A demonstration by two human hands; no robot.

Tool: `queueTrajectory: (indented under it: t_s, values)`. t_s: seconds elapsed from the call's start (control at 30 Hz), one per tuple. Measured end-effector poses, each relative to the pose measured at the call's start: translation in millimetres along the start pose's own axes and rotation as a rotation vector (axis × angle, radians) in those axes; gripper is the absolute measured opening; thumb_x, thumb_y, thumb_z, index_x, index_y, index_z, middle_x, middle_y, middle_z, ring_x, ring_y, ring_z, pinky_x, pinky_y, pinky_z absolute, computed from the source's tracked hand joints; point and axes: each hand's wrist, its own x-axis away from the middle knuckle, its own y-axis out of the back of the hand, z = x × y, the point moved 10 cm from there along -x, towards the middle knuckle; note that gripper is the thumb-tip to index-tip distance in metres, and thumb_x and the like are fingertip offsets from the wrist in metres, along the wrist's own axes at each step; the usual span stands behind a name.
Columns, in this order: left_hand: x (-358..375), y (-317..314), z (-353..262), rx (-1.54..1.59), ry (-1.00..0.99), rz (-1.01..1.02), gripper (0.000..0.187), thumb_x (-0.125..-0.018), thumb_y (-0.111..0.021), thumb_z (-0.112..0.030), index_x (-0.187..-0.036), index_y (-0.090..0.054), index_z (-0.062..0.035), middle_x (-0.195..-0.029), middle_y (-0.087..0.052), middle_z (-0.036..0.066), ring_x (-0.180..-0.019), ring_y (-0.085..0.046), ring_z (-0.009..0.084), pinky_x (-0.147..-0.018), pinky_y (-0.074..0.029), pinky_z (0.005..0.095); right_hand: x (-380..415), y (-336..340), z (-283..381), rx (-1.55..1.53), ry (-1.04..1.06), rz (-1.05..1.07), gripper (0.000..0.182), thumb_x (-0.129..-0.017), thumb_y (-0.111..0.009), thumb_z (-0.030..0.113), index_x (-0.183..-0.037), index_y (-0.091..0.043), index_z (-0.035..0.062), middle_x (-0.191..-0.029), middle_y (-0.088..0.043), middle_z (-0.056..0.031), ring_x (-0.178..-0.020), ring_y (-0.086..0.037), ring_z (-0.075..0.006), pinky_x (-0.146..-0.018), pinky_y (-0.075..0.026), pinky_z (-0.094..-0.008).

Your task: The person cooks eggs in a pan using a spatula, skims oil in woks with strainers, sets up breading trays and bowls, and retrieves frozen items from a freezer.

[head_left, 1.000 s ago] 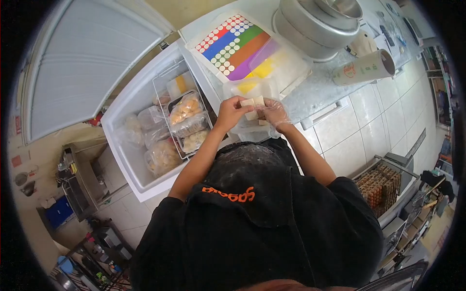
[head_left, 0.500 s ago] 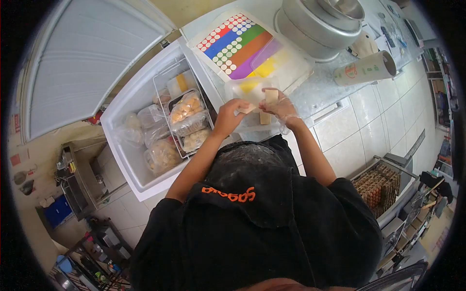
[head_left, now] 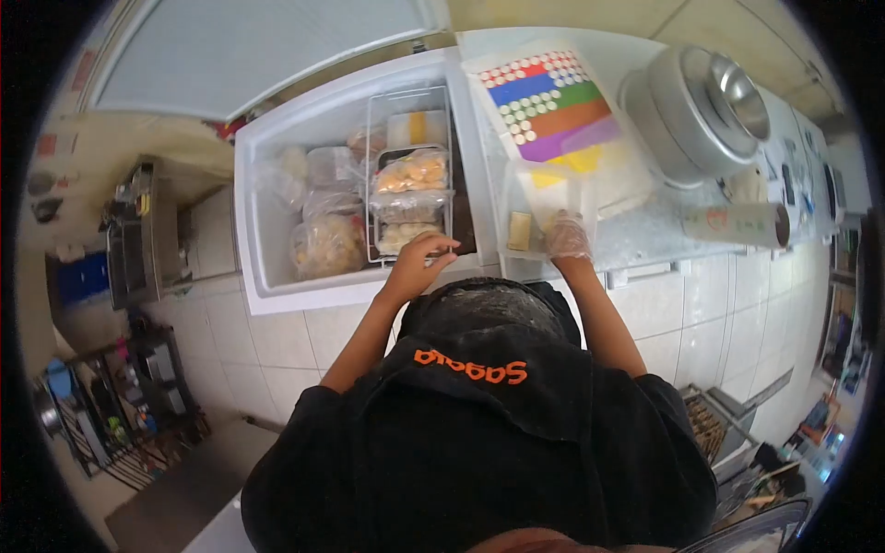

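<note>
My left hand (head_left: pixel 422 265) is bare and hovers by the front corner of the white chest freezer (head_left: pixel 323 293). Its fingers are curved and apart from the thumb, and I see nothing held in them. My right hand (head_left: pixel 568 238), in a clear plastic glove, reaches down into a clear plastic tub (head_left: pixel 510 198) at the near edge of the worktop. The fingers are bent close together; what they hold, if anything, is hidden. Just left of this hand, a pale rectangular block (head_left: pixel 519 231) lies in the tub.
Inside the open freezer are a wire basket (head_left: pixel 371 138) with bagged food and several bags (head_left: pixel 329 241). On the worktop lie a coloured board (head_left: pixel 544 109) with white discs, a large metal pot (head_left: pixel 678 120) and a printed roll (head_left: pixel 733 224). Egg trays (head_left: pixel 705 427) stand low at right.
My left hand has moved left, away from my right hand, and no longer shows a pale piece. My right hand has lowered its pale block into the tub. The view has turned.
</note>
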Motion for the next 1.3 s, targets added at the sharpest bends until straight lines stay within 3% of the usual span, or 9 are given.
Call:
queueTrajectory:
  t_s: [0.33, 0.37, 0.4, 0.5, 0.7, 0.83, 1.03, 1.23, 1.3]
  values:
    - [83.1, 74.0, 152.5, -0.135, 0.319, -0.379, 0.026, -0.076, -0.072, -0.015, -0.101, -0.066, -0.0072, -0.099, -0.063, 0.012, -0.092, -0.060, 0.0269, -0.080, -0.048, 0.0349, -8.7, 41.5, 0.2, -0.337, -0.164, -0.166, 0.030, -0.083, -0.052, 0.014, -0.112, -0.047, 0.0066, -0.085, -0.062, -0.0233, -0.084, -0.061, -0.0442, -0.075, -0.046, -0.0497]
    - [77.3, 79.4, 162.1, -0.129, 0.303, -0.381, 0.032, -0.073, -0.074, -0.016, -0.102, -0.065, -0.0074, -0.100, -0.063, 0.013, -0.096, -0.059, 0.0297, -0.085, -0.047, 0.0363, -15.5, 22.3, -23.9, -0.534, -0.191, -0.169, 0.030, -0.086, -0.053, 0.018, -0.115, -0.047, 0.0114, -0.078, -0.059, -0.0158, -0.066, -0.061, -0.0314, -0.062, -0.049, -0.0428]
    - [68.1, 86.3, 168.0, -0.123, 0.306, -0.384, 0.032, -0.073, -0.074, -0.016, -0.102, -0.065, -0.0074, -0.100, -0.063, 0.013, -0.096, -0.059, 0.0297, -0.085, -0.047, 0.0363, -17.2, 24.2, -21.0, -0.527, -0.189, -0.166, 0.030, -0.086, -0.053, 0.018, -0.115, -0.047, 0.0114, -0.078, -0.059, -0.0158, -0.066, -0.061, -0.0314, -0.062, -0.049, -0.0428]
    - [18.4, 110.0, 157.5, -0.362, 0.125, -0.414, 0.042, -0.070, -0.077, -0.024, -0.106, -0.064, -0.0074, -0.108, -0.060, 0.014, -0.104, -0.056, 0.0328, -0.090, -0.045, 0.0405, -10.7, 2.6, -12.2, -1.304, -0.410, -0.037, 0.031, -0.092, -0.057, 0.037, -0.110, -0.050, 0.0125, -0.072, -0.055, -0.0030, -0.051, -0.050, -0.0093, -0.042, -0.039, -0.0216]
    - [-104.0, 111.3, 169.0, -0.646, 0.023, -0.283, 0.067, -0.065, -0.080, -0.033, -0.124, -0.053, -0.0148, -0.123, -0.054, 0.014, -0.116, -0.050, 0.0328, -0.095, -0.043, 0.0441, 8.1, 12.7, 33.9, -1.977, -0.403, 0.036, 0.042, -0.091, -0.059, 0.038, -0.118, -0.050, 0.0076, -0.078, -0.059, -0.0053, -0.056, -0.054, -0.0123, -0.047, -0.046, -0.0246]
    - [-167.4, 73.9, 238.3, -0.698, 0.201, 0.197, 0.092, -0.057, -0.084, -0.041, -0.136, -0.042, -0.0231, -0.127, -0.051, 0.014, -0.120, -0.049, 0.0320, -0.096, -0.044, 0.0472, 53.1, 13.8, 34.7, -1.891, -0.467, -0.090, 0.040, -0.085, -0.068, 0.026, -0.116, -0.052, 0.0064, -0.078, -0.059, -0.0070, -0.067, -0.057, -0.0144, -0.056, -0.049, -0.0240]
    - [-189.1, 71.1, 248.9, -0.654, 0.094, 0.336, 0.098, -0.052, -0.087, -0.039, -0.132, -0.042, -0.0068, -0.126, -0.050, 0.017, -0.117, -0.050, 0.0341, -0.098, -0.043, 0.0422, 158.4, -15.5, 22.3, -1.884, -0.422, -0.178, 0.030, -0.080, -0.072, 0.027, -0.091, -0.054, 0.0068, -0.075, -0.056, -0.0062, -0.065, -0.058, -0.0196, -0.059, -0.049, -0.0312]
    - [-177.0, 71.9, 207.5, -0.852, 0.016, 0.271, 0.085, -0.053, -0.086, -0.035, -0.120, -0.045, -0.0004, -0.119, -0.051, 0.020, -0.113, -0.048, 0.0362, -0.098, -0.040, 0.0421, 212.5, -48.5, -22.5, -1.878, -0.502, -0.244, 0.028, -0.080, -0.071, 0.028, -0.088, -0.054, 0.0079, -0.073, -0.054, -0.0043, -0.060, -0.055, -0.0166, -0.055, -0.046, -0.0299]
    - [-168.5, 84.6, 217.8, -1.042, -0.206, 0.044, 0.081, -0.054, -0.085, -0.039, -0.114, -0.048, 0.0008, -0.115, -0.051, 0.021, -0.114, -0.045, 0.0393, -0.100, -0.034, 0.0490, 222.4, -51.4, -41.7, -1.870, -0.580, -0.220, 0.023, -0.081, -0.070, 0.025, -0.085, -0.055, 0.0089, -0.070, -0.053, -0.0026, -0.057, -0.050, -0.0123, -0.050, -0.039, -0.0273]
